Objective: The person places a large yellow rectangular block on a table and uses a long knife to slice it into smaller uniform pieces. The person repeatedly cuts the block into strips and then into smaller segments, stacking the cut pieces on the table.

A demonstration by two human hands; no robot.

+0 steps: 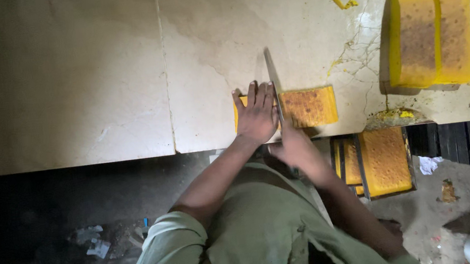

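The left hand [256, 115] lies flat, fingers spread, on a yellow slab [308, 107] with a browned top at the near edge of the pale stone bench [66, 80]. The right hand [295, 146] has its grip closed round the handle of a long knife [272, 81], whose blade stands on the slab just beside the left fingers. A bigger yellow block [428, 36] sits well apart to the right, and more slabs fill a tray [383, 160] below the bench edge.

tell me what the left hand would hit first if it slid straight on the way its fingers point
The left hand lies flat on the yellow slab, fingers pointing away across the stone counter. Past the slab's far edge only bare counter shows in that line; the knife blade runs just beside it.
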